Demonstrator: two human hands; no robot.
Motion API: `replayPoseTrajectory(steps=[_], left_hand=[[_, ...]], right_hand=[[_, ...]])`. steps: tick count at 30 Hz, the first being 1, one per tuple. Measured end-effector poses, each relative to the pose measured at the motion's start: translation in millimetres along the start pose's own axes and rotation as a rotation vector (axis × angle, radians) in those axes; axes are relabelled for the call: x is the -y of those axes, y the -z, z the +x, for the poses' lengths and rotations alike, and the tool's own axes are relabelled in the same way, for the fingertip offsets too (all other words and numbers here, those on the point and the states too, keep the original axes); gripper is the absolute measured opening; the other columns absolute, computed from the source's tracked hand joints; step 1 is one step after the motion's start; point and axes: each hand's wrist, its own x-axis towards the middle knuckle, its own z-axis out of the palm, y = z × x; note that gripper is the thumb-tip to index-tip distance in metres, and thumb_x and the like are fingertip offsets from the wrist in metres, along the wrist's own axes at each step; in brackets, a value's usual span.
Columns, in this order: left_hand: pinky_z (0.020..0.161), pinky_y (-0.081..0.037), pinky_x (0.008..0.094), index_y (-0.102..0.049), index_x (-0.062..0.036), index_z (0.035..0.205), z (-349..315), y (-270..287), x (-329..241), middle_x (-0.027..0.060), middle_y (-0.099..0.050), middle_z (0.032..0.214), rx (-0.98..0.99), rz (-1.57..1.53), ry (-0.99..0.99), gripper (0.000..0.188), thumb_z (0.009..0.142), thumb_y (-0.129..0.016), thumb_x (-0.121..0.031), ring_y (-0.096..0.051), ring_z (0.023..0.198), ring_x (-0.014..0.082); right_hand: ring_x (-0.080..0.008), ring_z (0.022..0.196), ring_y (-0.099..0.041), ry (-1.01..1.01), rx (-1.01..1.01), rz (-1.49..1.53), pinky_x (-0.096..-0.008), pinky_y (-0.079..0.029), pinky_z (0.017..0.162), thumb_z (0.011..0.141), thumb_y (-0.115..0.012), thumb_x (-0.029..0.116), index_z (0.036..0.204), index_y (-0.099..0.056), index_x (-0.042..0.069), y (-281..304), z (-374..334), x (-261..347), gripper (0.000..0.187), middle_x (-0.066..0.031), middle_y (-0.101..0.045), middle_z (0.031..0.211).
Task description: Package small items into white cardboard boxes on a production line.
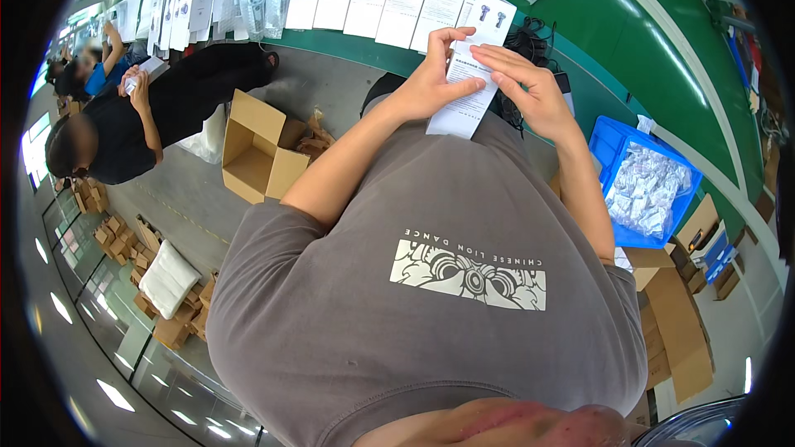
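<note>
A narrow white carton (458, 116) with printed text on its face is held in front of my chest, at the near edge of the green table. My left hand (431, 83) is closed on its left side, with the thumb across the printed face and the fingers curled at the upper end. My right hand (534, 95) grips the right side, its fingers straight and together over the upper part. Just beyond my fingers shows a white carton face (495, 16) with pictures of two small dark devices; my hands hide whether it belongs to the held carton.
Similar white cartons (402, 7) line the table, with bubble-wrapped items (257, 0) further left. Black cables (530, 40) lie beyond my right hand. At right stands a blue bin (606, 136) of small clear bags. An open cardboard box (252, 174) and another person (132, 124) are at left.
</note>
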Motion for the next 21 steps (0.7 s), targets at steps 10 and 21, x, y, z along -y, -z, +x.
replayPoseTrajectory(steps=[10,21], left_hand=[[0.110,-0.037,0.0433,-0.025,-0.0109,0.133,4.6,0.5,-12.6,0.0211,-0.028,0.152,0.006,-0.189,0.075,0.069,0.087,-0.076,-0.018,-0.040,0.134,0.0292],[0.099,-0.047,0.0407,-0.044,-0.0111,0.134,21.8,37.4,-28.6,0.0189,-0.047,0.137,-0.128,0.334,0.301,0.068,0.077,-0.078,-0.024,-0.057,0.120,0.0301]], right_hand=[[-0.0254,0.124,-0.057,0.001,-0.008,0.058,-0.0377,-0.042,0.107,0.089,-0.064,0.000,0.117,-0.069,0.002,18.7,-3.7,-5.2,0.029,-0.0123,-0.066,0.125],[-0.0250,0.104,-0.065,-0.348,-0.682,0.290,-0.0390,-0.056,0.082,0.092,-0.066,0.016,0.122,-0.063,0.001,74.7,22.6,-115.1,0.033,-0.0124,-0.069,0.109]])
